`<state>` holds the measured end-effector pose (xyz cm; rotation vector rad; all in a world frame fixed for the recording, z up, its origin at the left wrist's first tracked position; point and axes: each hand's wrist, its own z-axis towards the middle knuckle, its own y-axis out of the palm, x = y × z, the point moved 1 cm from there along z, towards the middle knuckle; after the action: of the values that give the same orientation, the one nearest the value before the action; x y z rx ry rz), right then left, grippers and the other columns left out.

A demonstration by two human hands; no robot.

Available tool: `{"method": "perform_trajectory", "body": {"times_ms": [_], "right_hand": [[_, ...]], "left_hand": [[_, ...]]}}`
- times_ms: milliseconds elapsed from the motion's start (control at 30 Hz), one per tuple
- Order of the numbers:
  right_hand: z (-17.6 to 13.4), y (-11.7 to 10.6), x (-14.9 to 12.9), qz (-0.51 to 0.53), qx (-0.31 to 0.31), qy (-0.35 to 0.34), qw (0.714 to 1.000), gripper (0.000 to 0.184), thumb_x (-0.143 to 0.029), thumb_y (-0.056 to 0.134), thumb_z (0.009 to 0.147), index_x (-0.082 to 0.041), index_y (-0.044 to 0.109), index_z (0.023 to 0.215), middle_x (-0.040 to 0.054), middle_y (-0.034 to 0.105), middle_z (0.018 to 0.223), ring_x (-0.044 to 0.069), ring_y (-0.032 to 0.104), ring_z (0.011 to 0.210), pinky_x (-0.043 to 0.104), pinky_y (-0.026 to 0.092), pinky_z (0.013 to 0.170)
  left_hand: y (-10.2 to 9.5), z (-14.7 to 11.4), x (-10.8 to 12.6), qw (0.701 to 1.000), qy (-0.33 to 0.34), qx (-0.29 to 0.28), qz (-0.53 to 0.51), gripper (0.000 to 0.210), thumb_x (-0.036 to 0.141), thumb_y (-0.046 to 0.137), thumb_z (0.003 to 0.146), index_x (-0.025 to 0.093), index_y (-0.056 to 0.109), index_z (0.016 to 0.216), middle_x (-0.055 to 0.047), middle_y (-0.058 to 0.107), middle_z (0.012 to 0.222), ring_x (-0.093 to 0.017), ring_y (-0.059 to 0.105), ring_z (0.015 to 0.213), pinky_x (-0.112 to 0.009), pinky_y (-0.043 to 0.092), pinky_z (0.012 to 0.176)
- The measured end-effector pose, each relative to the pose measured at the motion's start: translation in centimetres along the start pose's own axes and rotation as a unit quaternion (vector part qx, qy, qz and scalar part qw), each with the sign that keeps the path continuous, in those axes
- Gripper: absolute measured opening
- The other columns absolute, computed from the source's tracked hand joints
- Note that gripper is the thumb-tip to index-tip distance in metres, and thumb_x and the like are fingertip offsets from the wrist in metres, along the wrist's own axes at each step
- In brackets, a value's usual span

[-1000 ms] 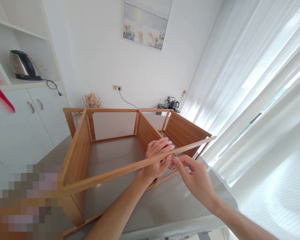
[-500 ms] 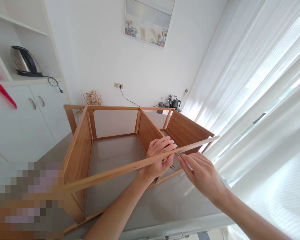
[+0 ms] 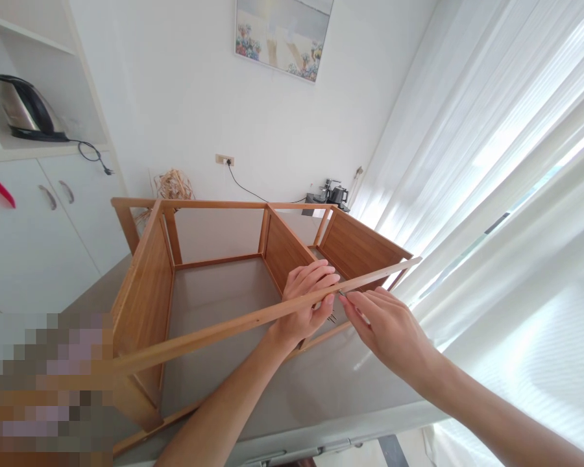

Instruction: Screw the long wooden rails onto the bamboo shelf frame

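Right hand [image 3: 387, 327]: fingertips pinched a slim metal fastener [image 3: 341, 294], upper end at the front rail [image 3: 224, 329].
Left hand [image 3: 296, 323]: clasped that rail, spare fasteners [image 3: 331, 318] jutting downward beneath it.
Rail: long axis ran left to right, receding toward the curtain [image 3: 506, 162].
Wooden frame [image 3: 146, 305]: stood on the grey table [image 3: 331, 383], panels running away toward the wall [image 3: 175, 97].

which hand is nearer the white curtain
Right. The right hand is left of the curtain, at the wooden rail; the left hand is farther left, gripping that rail.
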<state>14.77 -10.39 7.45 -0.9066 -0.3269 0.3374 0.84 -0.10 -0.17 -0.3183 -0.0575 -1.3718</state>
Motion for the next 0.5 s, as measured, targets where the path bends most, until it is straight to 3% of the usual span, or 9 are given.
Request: {"method": "perform_trajectory", "body": {"times_ms": [167, 300, 400, 500], "right_hand": [[0.0, 0.4, -0.7, 0.126, -0.023, 0.153, 0.980, 0.030, -0.035, 0.047, 0.101, -0.022, 0.062, 0.079, -0.0013, 0.062, 0.066, 0.012, 0.054, 0.060, 0.026, 0.039, 0.058], [0.2, 0.4, -1.4, 0.264, -0.063, 0.297, 0.916, 0.036, -0.047, 0.049, 0.098, -0.023, 0.066, 0.078, -0.0025, 0.068, 0.066, 0.012, 0.062, 0.060, 0.023, 0.044, 0.057], [0.3, 0.6, -1.6, 0.364, -0.067, 0.326, 0.870, 0.035, -0.050, 0.052, 0.096, -0.022, 0.067, 0.083, 0.0000, 0.073, 0.075, 0.015, 0.069, 0.069, 0.023, 0.049, 0.061], [0.1, 0.9, -1.4, 0.418, -0.068, 0.329, 0.844, 0.035, -0.052, 0.054, 0.095, -0.021, 0.068, 0.087, 0.0027, 0.075, 0.079, 0.018, 0.072, 0.074, 0.025, 0.052, 0.063]], "left_hand": [[-0.1, 0.0, 0.0, 1.000, 0.000, -0.005, 0.008, 0.029, 0.025, 0.045, 0.096, 0.022, 0.060, 0.120, -0.007, 0.069, 0.123, -0.022, 0.055, 0.129, -0.039, 0.039, 0.106], [0.0, -0.1, -0.1, 1.000, 0.001, -0.005, 0.013, 0.029, 0.025, 0.045, 0.096, 0.022, 0.060, 0.121, -0.007, 0.069, 0.123, -0.022, 0.054, 0.129, -0.039, 0.037, 0.107], [0.0, -0.2, -0.2, 1.000, 0.004, -0.002, 0.011, 0.030, 0.025, 0.045, 0.096, 0.021, 0.060, 0.121, -0.007, 0.069, 0.123, -0.022, 0.054, 0.129, -0.039, 0.037, 0.107], [-0.1, -0.3, -0.2, 1.000, 0.004, -0.009, 0.018, 0.030, 0.026, 0.045, 0.096, 0.022, 0.060, 0.122, -0.008, 0.068, 0.123, -0.022, 0.054, 0.129, -0.039, 0.037, 0.107]]}}
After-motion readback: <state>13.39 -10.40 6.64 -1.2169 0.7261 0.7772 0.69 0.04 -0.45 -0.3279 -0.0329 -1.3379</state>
